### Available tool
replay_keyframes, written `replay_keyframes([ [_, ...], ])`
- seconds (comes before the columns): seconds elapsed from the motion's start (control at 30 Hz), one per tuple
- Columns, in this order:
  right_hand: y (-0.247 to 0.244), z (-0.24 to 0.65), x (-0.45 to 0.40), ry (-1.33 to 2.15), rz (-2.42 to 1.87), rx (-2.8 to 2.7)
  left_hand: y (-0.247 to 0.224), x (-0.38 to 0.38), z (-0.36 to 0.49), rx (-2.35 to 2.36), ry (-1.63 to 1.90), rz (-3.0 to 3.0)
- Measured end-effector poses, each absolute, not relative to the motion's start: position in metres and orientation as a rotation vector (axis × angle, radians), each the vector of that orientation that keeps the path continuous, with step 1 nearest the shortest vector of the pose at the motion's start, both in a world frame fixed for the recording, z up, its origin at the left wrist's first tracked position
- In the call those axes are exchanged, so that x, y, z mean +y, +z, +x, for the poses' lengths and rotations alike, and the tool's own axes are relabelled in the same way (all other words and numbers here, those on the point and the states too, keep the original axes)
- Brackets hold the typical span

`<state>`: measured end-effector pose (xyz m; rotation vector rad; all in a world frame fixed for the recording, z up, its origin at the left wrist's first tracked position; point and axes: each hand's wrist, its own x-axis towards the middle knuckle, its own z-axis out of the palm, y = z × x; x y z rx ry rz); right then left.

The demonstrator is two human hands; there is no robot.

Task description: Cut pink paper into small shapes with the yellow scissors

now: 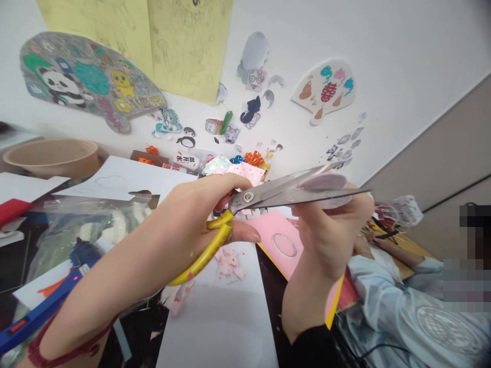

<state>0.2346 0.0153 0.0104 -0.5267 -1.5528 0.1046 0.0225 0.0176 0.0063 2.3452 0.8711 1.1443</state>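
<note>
My left hand (207,220) is wrapped round the yellow handles of a pair of scissors (276,193). The metal blades point right and stand partly apart. Between and behind them is a small rounded pale paper piece (326,185), pinched in my right hand (330,225). Below the hands, pink paper scraps (230,263) lie on a white sheet (220,317). A pink sheet with an oval drawn on it (273,232) rests under my right hand.
At the left are a beige bowl (53,156), a blue tool (46,309), a plastic bag (57,235) and a red object (13,212). Cutouts and yellow sheets (187,51) cover the wall behind. A person in light blue (414,306) sits at the right.
</note>
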Motion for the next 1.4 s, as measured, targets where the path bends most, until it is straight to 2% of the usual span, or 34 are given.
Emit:
replay_keyframes([
  [0.57, 0.009, 0.232, 0.02, 0.088, -0.425, -1.51, 0.009, 0.012, 0.022, 0.896, 1.164, 2.396],
  [1.4, 0.011, 0.238, 0.01, 0.024, -0.564, -1.559, 0.008, 0.014, 0.022, 0.862, 1.155, 2.485],
])
